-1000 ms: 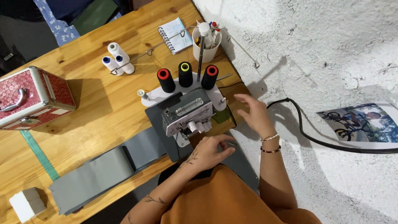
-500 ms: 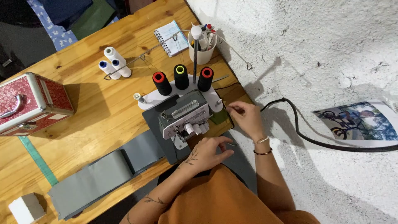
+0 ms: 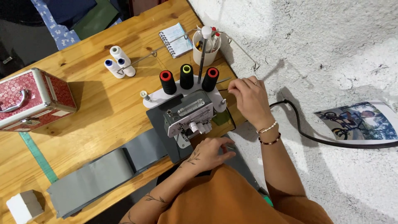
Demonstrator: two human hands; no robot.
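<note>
A grey overlock sewing machine [image 3: 188, 114] stands at the table's near edge, with three black thread cones [image 3: 186, 74] behind it. A long strip of grey fabric [image 3: 103, 174] runs from under the machine to the left. My left hand [image 3: 211, 151] lies in front of the machine with its fingers curled on the fabric. My right hand [image 3: 246, 95] is at the machine's right side, next to the rightmost cone. Its fingertips are pinched together, and I cannot make out anything between them.
A red patterned case [image 3: 31, 97] sits at the left, with white thread spools [image 3: 118, 64] behind the machine. A notebook [image 3: 176, 39] and a white cup of pens [image 3: 206, 45] stand at the back. A green tape measure [image 3: 37, 155], a white block [image 3: 23, 205], a black cable [image 3: 306, 132] and a photo [image 3: 358, 122] are also in view.
My right hand has moved up along the machine's right side toward the cones and closed its fingers. My left hand has stayed on the fabric.
</note>
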